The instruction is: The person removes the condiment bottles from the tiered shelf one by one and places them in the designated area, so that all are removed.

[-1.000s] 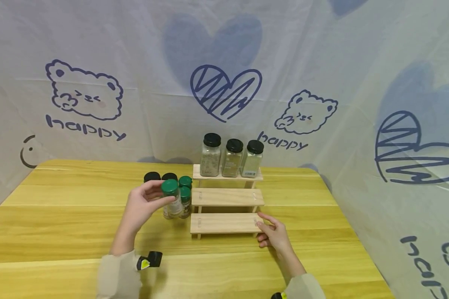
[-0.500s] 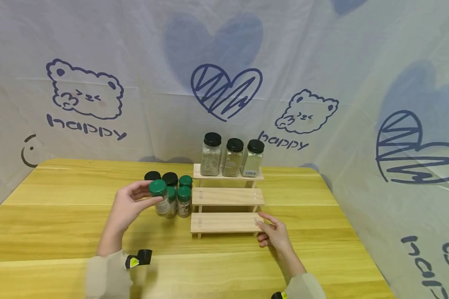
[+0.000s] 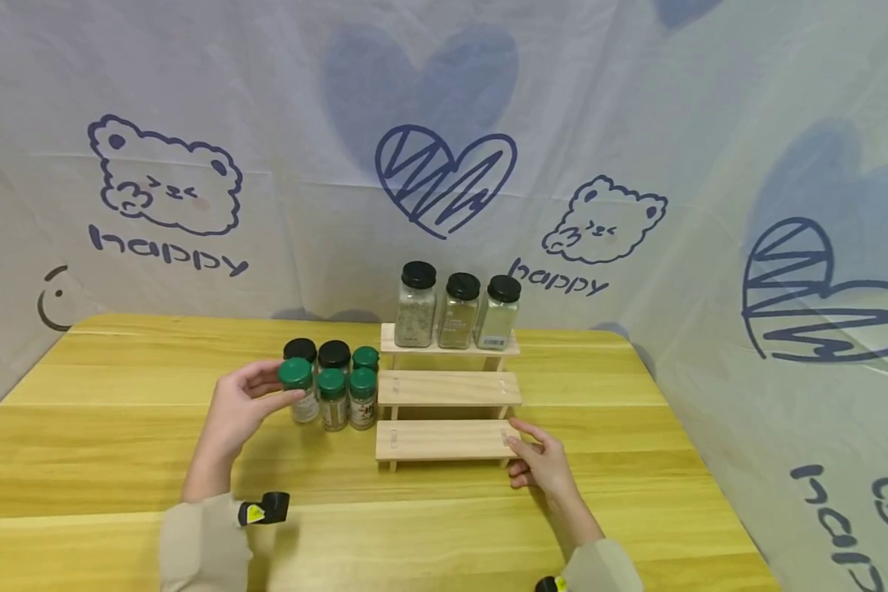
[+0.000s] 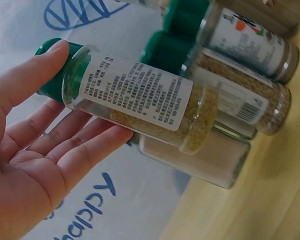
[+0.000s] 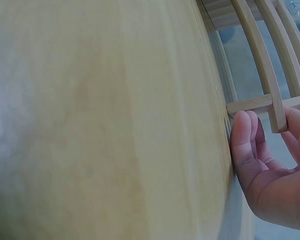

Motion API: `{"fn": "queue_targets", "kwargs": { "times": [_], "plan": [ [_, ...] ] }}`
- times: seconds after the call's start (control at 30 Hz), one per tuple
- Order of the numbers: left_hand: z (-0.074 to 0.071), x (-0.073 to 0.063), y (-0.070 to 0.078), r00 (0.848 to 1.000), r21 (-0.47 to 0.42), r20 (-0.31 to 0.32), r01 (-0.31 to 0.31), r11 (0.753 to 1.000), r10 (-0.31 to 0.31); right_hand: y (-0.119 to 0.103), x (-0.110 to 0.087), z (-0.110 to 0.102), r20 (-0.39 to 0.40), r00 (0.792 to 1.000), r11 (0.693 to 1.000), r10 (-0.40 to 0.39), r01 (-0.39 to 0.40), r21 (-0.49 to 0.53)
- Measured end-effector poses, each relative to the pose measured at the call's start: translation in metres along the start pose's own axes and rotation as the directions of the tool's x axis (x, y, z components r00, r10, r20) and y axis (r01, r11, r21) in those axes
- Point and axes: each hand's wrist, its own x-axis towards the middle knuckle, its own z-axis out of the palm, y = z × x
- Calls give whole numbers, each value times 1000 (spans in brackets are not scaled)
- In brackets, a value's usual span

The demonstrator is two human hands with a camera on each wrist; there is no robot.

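Observation:
My left hand (image 3: 240, 404) holds a green-capped spice jar (image 3: 298, 385) at the left end of the front row of jars. In the left wrist view, the thumb lies on the cap of this jar (image 4: 140, 97), which has a white printed label and yellowish contents, and the fingers lie along its other side. Two more green-capped jars (image 3: 332, 401) stand just right of it. My right hand (image 3: 543, 460) grips the right end of the lowest step of a three-step wooden rack (image 3: 444, 441); in the right wrist view its fingertips are at the step's end (image 5: 277, 117).
Three black-capped spice jars (image 3: 457, 312) stand on the rack's top step. Behind the front row are two black-capped jars (image 3: 334, 353) and another green-capped jar (image 3: 366, 358). A printed cloth (image 3: 303, 205) hangs behind the wooden table (image 3: 385, 526).
My left hand has moved left with the green-capped jar, from in front of the other jars to the row's left end. The right hand has stayed on the rack.

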Motion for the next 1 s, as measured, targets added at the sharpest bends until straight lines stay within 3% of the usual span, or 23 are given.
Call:
{"fn": "queue_targets", "kwargs": {
  "times": [0.57, 0.87, 0.97, 1.0],
  "plan": [
    [0, 15, -37, 997, -39, -31, 66, 997, -67, 0, 0, 0, 1, 1000, 1000, 22, -22, 10],
    [3, 16, -40, 989, 18, -32, 147, 989, -147, 1, 0, -1, -1, 1000, 1000, 18, -18, 1],
    [2, 26, -69, 993, -6, -32, 111, 994, -111, 1, 0, 0, -3, 1000, 1000, 13, -13, 1],
    [2, 26, -70, 993, -7, -30, 116, 993, -116, 1, 0, -1, -1, 1000, 1000, 10, -10, 2]
  ]
}}
